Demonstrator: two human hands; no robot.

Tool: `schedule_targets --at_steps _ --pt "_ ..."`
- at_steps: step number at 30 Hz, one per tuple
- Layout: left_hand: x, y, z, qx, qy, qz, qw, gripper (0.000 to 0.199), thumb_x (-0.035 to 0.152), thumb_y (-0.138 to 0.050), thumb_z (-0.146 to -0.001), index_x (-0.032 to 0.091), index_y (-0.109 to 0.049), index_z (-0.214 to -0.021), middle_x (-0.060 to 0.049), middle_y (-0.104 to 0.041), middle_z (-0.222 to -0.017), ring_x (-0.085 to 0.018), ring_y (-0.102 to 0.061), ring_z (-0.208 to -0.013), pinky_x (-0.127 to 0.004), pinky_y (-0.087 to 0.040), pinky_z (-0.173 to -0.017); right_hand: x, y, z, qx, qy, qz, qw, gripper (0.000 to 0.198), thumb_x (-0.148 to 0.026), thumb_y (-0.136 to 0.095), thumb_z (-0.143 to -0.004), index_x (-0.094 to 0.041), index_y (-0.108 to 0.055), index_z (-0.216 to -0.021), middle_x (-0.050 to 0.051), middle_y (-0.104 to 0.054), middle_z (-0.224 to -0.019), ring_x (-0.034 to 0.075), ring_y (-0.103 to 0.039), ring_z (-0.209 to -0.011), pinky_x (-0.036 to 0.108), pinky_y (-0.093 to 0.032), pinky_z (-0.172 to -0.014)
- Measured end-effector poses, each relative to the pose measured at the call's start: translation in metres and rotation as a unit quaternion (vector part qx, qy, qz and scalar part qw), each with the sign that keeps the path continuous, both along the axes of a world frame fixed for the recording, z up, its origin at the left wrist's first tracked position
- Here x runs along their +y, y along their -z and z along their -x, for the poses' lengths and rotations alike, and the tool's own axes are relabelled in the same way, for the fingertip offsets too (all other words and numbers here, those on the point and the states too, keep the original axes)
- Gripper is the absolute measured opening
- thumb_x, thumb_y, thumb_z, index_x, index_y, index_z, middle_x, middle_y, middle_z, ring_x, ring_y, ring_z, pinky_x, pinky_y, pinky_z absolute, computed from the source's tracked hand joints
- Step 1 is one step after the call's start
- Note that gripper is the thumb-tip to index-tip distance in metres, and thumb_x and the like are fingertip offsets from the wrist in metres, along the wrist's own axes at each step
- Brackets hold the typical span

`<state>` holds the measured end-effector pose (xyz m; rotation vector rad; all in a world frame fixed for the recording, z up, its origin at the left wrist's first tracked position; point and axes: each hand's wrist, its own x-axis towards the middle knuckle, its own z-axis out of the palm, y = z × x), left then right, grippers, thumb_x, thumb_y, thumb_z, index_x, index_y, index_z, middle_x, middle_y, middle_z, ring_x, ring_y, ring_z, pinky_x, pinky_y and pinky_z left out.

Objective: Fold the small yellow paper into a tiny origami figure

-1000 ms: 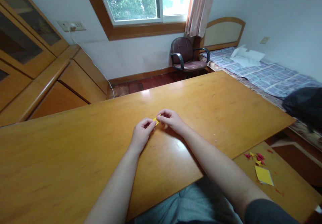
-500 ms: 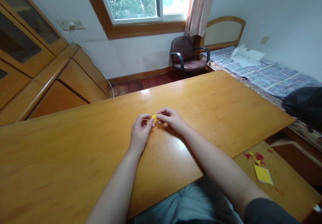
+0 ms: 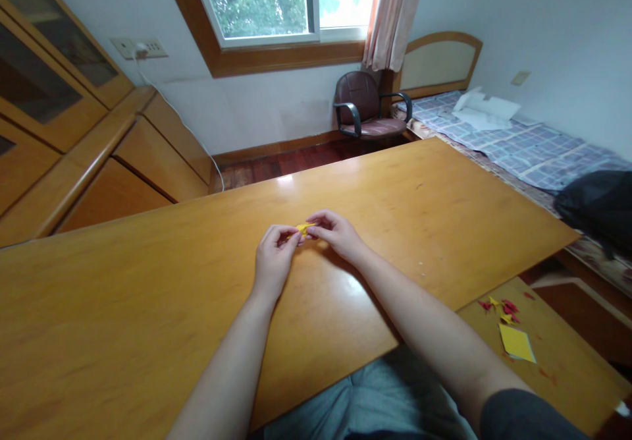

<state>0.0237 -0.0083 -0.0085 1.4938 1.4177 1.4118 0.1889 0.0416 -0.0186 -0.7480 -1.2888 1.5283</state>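
A small piece of folded yellow paper (image 3: 305, 227) is pinched between my two hands, just above the wooden table (image 3: 162, 295). My left hand (image 3: 275, 250) grips its left end between thumb and fingers. At the other end, my right hand (image 3: 334, 232) holds it with thumb and fingertips. The fingers cover much of the paper, so its exact folded shape cannot be made out.
On a lower surface (image 3: 577, 354) at the right lie several small red and yellow folded paper pieces (image 3: 508, 309) and a stack of square yellow paper (image 3: 517, 343). Behind the table stand a brown armchair (image 3: 363, 101) and a bed (image 3: 523, 143) with a black bag (image 3: 597, 206).
The yellow paper has turned slightly between my fingers. My left hand's thumb and fingers have shifted a little; both hands stay in nearly the same place.
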Motion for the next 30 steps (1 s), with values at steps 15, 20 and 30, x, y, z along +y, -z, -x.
schedule_targets --at_steps 15,20,30 --pt "-0.001 -0.006 0.004 0.207 0.028 -0.086 0.974 0.007 0.024 -0.059 -0.091 0.020 -0.063 -0.086 -0.002 -0.061 -0.087 -0.015 -0.061 -0.081 -0.025 -0.054 -0.069 -0.002 -0.008 -0.008 -0.233 0.052 -0.300 0.924 0.006 -0.018 -0.064 -0.088 -0.017 -0.068 -0.084 0.004 -0.062 -0.091 0.012 -0.059 -0.077 0.024 -0.050 -0.070" --pt "-0.001 -0.004 0.006 0.243 0.038 -0.103 0.964 0.007 0.023 -0.058 -0.092 0.021 -0.063 -0.088 -0.002 -0.061 -0.089 -0.015 -0.061 -0.083 -0.026 -0.054 -0.071 -0.003 -0.006 -0.009 -0.255 0.052 -0.329 0.908 0.007 -0.019 -0.062 -0.090 -0.018 -0.068 -0.087 0.005 -0.063 -0.096 0.013 -0.061 -0.083 0.026 -0.052 -0.075" --pt "-0.002 -0.003 0.008 0.298 0.036 -0.089 0.950 0.010 0.027 -0.055 -0.094 0.022 -0.062 -0.090 -0.003 -0.062 -0.092 -0.015 -0.063 -0.078 -0.027 -0.053 -0.072 -0.001 -0.012 -0.014 -0.336 0.058 -0.420 0.841 0.008 -0.019 -0.060 -0.088 -0.019 -0.068 -0.085 0.008 -0.066 -0.094 0.018 -0.062 -0.089 0.031 -0.052 -0.082"
